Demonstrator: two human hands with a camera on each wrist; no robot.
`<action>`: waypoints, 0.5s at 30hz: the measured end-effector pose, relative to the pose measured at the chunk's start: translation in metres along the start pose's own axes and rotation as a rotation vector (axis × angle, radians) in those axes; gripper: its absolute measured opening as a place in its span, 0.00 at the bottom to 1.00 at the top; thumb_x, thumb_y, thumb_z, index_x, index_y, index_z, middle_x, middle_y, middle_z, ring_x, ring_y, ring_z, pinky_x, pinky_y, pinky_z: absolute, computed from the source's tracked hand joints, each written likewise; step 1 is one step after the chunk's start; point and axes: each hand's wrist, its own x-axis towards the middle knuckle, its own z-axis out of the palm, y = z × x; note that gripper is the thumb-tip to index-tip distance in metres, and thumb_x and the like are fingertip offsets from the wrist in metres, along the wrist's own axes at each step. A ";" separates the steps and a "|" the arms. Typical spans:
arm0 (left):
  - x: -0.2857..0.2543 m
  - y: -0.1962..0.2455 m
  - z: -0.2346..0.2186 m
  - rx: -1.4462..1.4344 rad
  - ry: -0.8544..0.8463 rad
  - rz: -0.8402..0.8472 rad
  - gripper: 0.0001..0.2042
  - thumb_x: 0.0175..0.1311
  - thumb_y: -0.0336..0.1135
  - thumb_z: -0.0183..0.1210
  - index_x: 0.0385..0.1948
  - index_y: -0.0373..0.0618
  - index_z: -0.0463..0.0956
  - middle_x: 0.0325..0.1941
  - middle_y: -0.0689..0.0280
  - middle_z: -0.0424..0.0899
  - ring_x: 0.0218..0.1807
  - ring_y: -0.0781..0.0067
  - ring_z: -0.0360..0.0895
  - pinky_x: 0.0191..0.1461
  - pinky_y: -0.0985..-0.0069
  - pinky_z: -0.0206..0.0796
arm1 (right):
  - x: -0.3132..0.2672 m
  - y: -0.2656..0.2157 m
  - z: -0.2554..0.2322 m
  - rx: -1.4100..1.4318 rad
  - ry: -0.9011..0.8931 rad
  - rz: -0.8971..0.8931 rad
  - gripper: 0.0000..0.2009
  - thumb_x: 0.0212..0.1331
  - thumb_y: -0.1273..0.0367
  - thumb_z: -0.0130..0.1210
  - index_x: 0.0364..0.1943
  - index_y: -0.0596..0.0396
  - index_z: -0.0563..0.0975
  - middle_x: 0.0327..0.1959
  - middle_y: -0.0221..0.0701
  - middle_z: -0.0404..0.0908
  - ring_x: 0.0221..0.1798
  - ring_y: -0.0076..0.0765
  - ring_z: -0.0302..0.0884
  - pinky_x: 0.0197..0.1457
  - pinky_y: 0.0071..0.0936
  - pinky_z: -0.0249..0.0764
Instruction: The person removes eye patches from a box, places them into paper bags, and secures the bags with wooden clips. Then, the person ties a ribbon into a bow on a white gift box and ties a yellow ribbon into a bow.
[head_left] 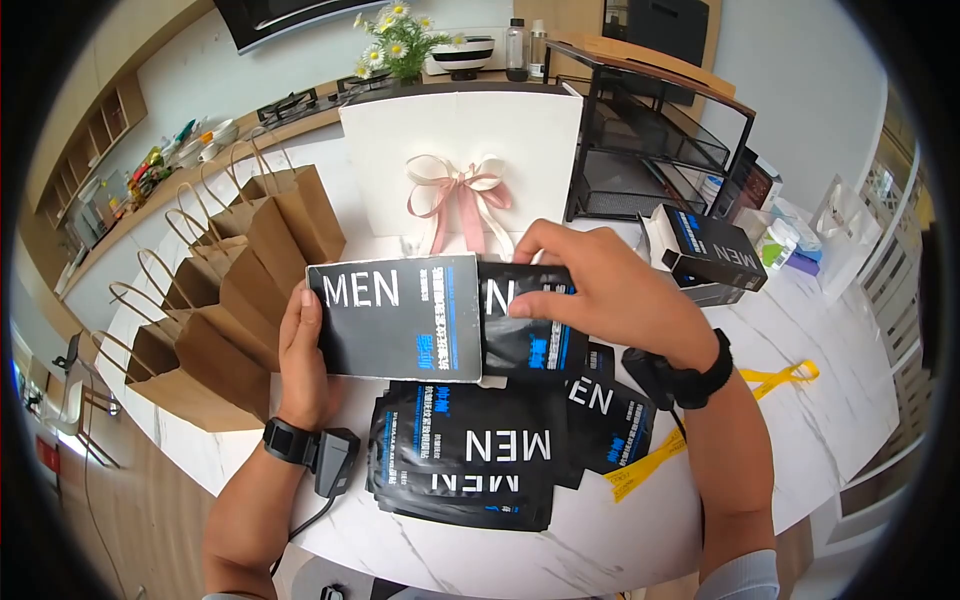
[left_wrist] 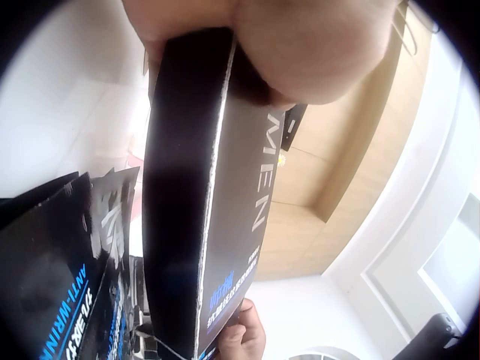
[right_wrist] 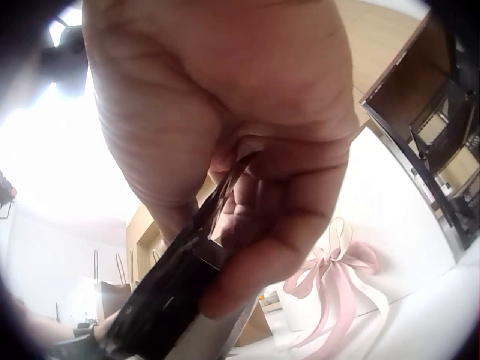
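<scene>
My left hand (head_left: 303,340) grips the left end of a dark box (head_left: 395,325) lettered MEN, thumb on its face. In the left wrist view the box's black side (left_wrist: 184,180) shows edge-on beneath that hand. At the box's right end my right hand (head_left: 605,285) pinches a black face-mask sachet (head_left: 530,345), its thumb on the front. The sachet's left part is hidden by the box. In the right wrist view its dark edge (right_wrist: 176,292) runs between thumb and fingers. Below lies a pile of similar black sachets (head_left: 460,450), with more sachets (head_left: 610,425) to its right.
Brown paper bags (head_left: 220,350) with handles stand in a row at left. A white gift box (head_left: 385,150) with a ribbon bow (head_left: 462,185) stands behind. Another MEN box (head_left: 715,245) lies at right, near a black mesh rack (head_left: 650,140). A yellow tape (head_left: 650,465) crosses the marbled table (head_left: 640,550).
</scene>
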 end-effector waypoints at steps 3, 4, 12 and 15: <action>0.002 -0.002 -0.008 0.014 0.007 0.010 0.21 0.83 0.48 0.43 0.60 0.41 0.74 0.55 0.70 0.80 0.57 0.81 0.73 0.65 0.78 0.62 | -0.003 0.003 -0.021 -0.105 0.049 0.275 0.17 0.59 0.61 0.71 0.41 0.57 0.78 0.17 0.30 0.77 0.21 0.24 0.74 0.25 0.26 0.66; 0.003 -0.002 -0.009 0.010 0.019 0.007 0.21 0.83 0.48 0.43 0.60 0.41 0.74 0.55 0.70 0.80 0.57 0.81 0.73 0.65 0.78 0.62 | -0.004 -0.011 -0.032 0.076 0.010 0.425 0.14 0.62 0.65 0.68 0.39 0.60 0.78 0.20 0.28 0.80 0.21 0.21 0.76 0.24 0.21 0.68; 0.004 -0.005 -0.010 -0.007 -0.017 0.001 0.21 0.83 0.48 0.43 0.61 0.41 0.74 0.56 0.70 0.80 0.58 0.80 0.73 0.67 0.78 0.61 | 0.006 -0.009 -0.001 0.439 -0.135 0.397 0.06 0.66 0.76 0.61 0.38 0.65 0.76 0.29 0.36 0.84 0.27 0.27 0.86 0.30 0.20 0.83; 0.000 0.001 0.000 -0.036 0.018 -0.028 0.21 0.83 0.48 0.44 0.62 0.41 0.73 0.57 0.70 0.80 0.59 0.80 0.73 0.67 0.77 0.61 | 0.010 -0.014 0.022 0.446 -0.078 0.441 0.05 0.65 0.76 0.60 0.36 0.66 0.76 0.28 0.37 0.84 0.26 0.27 0.86 0.29 0.19 0.82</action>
